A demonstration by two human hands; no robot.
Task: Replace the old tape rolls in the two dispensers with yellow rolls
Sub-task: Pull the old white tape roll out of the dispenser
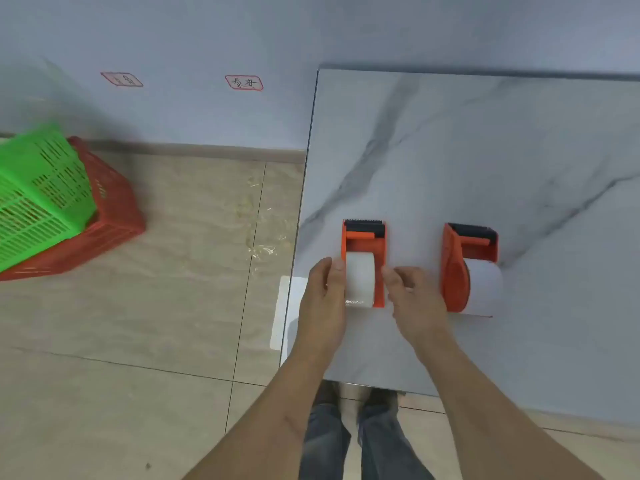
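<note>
- Floor (138, 323): beige tiles with dark grout lines, filling the left and near parts of the view; a patch of glossy residue lies near the wall's base.
- Wall (207, 36): pale blue-grey, far side, with a tan skirting strip; two small red-edged labels (244, 82) bearing handwritten marks are stuck low on it.
- Surface (485, 150): grey-white marble-pattern slab with dark veins, occupying the right half; its left edge runs beside the floor tiles.
- Baskets: a green slatted basket (38, 195) sits tilted inside a red basket (114, 209) on the floor at far left.
- Right dispenser (467, 265): orange body, black cutter at its far end, holding a white roll (488, 285); stands on the surface, apart from both hands.
- Left dispenser (363, 244): same design, near the surface's left edge, carrying a white tape roll (360, 278).
- Left hand (325, 299): fingers curled against the left side of the left dispenser.
- Right hand (415, 299): fingers curled against that dispenser's right side, so both hands clasp it between them.
</note>
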